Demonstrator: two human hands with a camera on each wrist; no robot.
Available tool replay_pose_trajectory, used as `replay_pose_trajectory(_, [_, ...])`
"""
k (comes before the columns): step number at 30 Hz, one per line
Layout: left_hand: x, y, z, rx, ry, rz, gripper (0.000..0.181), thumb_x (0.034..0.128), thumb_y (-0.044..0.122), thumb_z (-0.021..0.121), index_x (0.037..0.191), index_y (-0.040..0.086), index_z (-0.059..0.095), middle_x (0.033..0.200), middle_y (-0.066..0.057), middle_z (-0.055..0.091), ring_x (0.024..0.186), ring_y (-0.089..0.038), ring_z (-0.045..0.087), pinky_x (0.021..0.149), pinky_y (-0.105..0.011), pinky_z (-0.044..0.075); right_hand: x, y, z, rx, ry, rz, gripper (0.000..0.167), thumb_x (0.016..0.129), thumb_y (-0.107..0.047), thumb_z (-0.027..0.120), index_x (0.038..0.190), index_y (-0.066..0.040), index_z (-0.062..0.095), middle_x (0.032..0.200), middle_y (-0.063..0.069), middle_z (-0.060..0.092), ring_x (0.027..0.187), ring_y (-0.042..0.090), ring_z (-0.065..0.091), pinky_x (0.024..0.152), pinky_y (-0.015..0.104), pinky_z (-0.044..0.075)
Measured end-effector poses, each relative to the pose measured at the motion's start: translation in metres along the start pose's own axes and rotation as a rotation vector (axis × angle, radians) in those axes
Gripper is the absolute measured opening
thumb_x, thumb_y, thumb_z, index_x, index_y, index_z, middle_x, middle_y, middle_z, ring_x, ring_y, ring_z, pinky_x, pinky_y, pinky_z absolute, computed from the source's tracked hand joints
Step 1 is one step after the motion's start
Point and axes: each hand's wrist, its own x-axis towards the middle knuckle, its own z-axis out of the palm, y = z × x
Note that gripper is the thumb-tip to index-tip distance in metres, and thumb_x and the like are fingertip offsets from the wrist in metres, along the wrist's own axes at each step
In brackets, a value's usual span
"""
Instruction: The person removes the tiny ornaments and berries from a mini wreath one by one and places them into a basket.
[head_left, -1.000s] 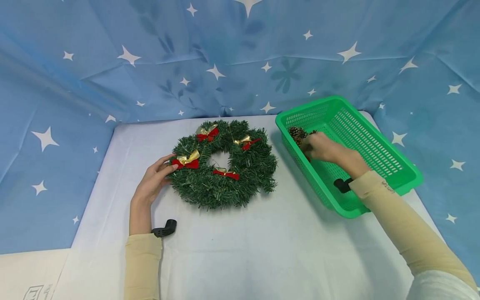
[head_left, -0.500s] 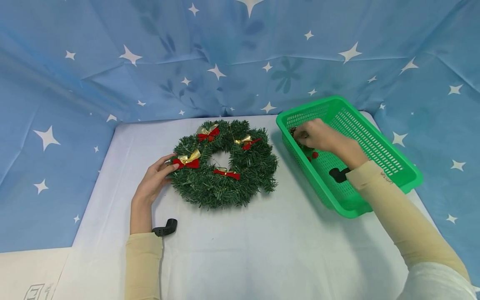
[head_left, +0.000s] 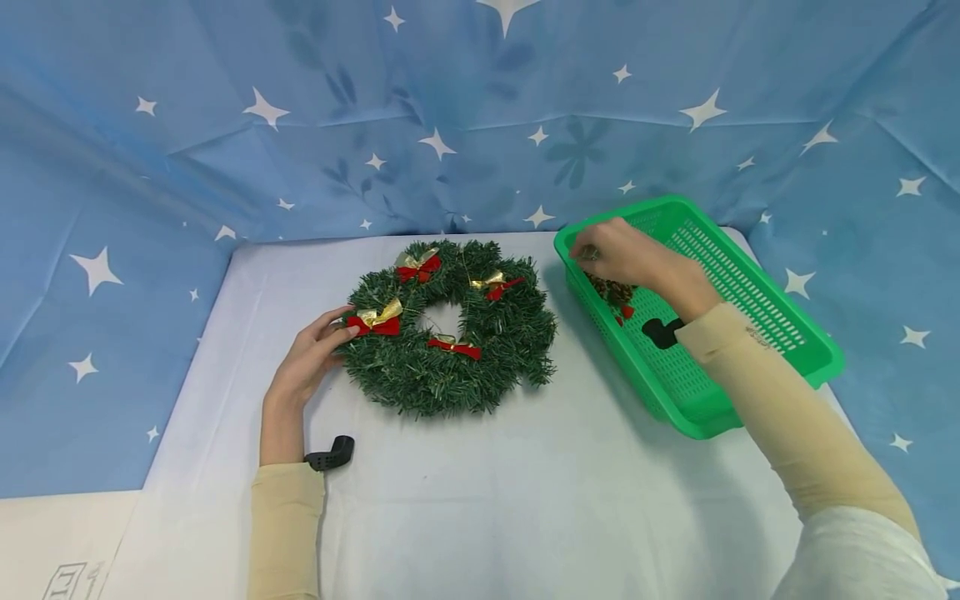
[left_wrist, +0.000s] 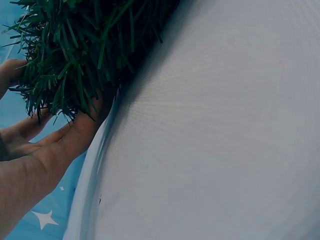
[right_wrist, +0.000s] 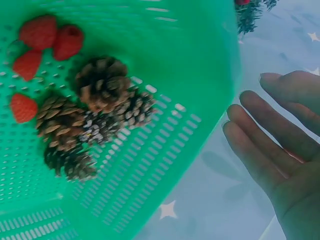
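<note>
A green artificial wreath (head_left: 435,387) with several red-and-gold bows (head_left: 378,319) lies on the white-covered table. My left hand (head_left: 303,362) grips its left edge, thumb on top and fingers underneath, as the left wrist view also shows. At the far left corner of the green plastic basket (head_left: 738,287) is my right hand (head_left: 626,250). In the right wrist view its fingers (right_wrist: 265,152) stretch out beside the basket's rim, and I see nothing between them. Several pinecones (right_wrist: 102,85) and several red berries (right_wrist: 39,32) lie in the basket.
The basket's high slotted walls stand to the right of the wreath. A blue curtain (head_left: 465,183) with white stars hangs behind and at both sides of the table. White tablecloth (head_left: 480,500) shows in front of the wreath.
My right hand has moved left and away from me, from over the basket's contents to its far left corner, uncovering pinecones and red berries. My left hand and the wreath have stayed put.
</note>
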Motion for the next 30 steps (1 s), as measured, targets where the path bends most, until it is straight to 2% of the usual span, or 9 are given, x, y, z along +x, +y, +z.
replay_pose_trajectory(4, [0.001,0.001,0.000,0.004,-0.002,0.001,0.064,0.1049,0.034,0.062,0.161,0.019,0.036,0.146,-0.003,0.048,0.119,-0.012,0.048,0.084,-0.029,0.049,0.010,-0.008,-0.001,0.014,-0.024,0.002,0.021,0.097,0.001,0.065,0.116,0.005,0.074,0.116,0.023,0.074,0.097,0.034,0.073,0.088,0.049,0.057])
replay_pose_trajectory(8, [0.002,0.001,0.000,0.003,-0.004,-0.002,0.064,0.1049,0.033,0.062,0.162,0.018,0.035,0.148,-0.005,0.047,0.120,-0.012,0.048,0.085,-0.029,0.049,0.021,-0.017,0.000,0.028,-0.041,-0.018,0.021,0.098,0.000,0.065,0.116,0.005,0.074,0.117,0.022,0.073,0.106,0.036,0.071,0.090,0.048,0.057])
replay_pose_trajectory(18, [0.000,0.001,-0.001,-0.006,0.005,-0.004,0.065,0.1045,0.033,0.063,0.161,0.018,0.036,0.148,-0.004,0.047,0.115,-0.011,0.049,0.082,-0.028,0.049,0.052,-0.036,0.008,0.062,-0.050,-0.081,0.021,0.096,0.001,0.067,0.115,0.004,0.074,0.116,0.021,0.074,0.105,0.034,0.071,0.092,0.045,0.057])
replay_pose_trajectory(23, [-0.001,0.001,-0.001,-0.007,0.008,-0.009,0.064,0.1048,0.032,0.062,0.161,0.018,0.036,0.153,-0.008,0.043,0.118,-0.011,0.048,0.083,-0.028,0.049,0.063,-0.046,0.013,0.080,-0.041,-0.116,0.020,0.096,0.001,0.067,0.115,0.004,0.074,0.114,0.021,0.074,0.104,0.034,0.071,0.108,0.052,0.046])
replay_pose_trajectory(26, [0.000,0.001,-0.001,-0.006,0.003,-0.012,0.064,0.1048,0.033,0.062,0.161,0.018,0.036,0.155,-0.010,0.042,0.121,-0.012,0.048,0.085,-0.029,0.049,0.069,-0.050,0.016,0.098,-0.041,-0.128,0.020,0.096,0.002,0.066,0.114,0.004,0.075,0.113,0.021,0.074,0.102,0.034,0.072,0.106,0.052,0.047])
replay_pose_trajectory(30, [0.000,0.002,0.000,-0.002,-0.001,-0.012,0.065,0.1045,0.034,0.062,0.161,0.018,0.036,0.157,-0.012,0.041,0.125,-0.013,0.047,0.088,-0.030,0.049,0.078,-0.054,0.023,0.111,-0.051,-0.135,0.020,0.097,0.002,0.065,0.116,0.006,0.074,0.115,0.023,0.073,0.101,0.034,0.072,0.091,0.044,0.057])
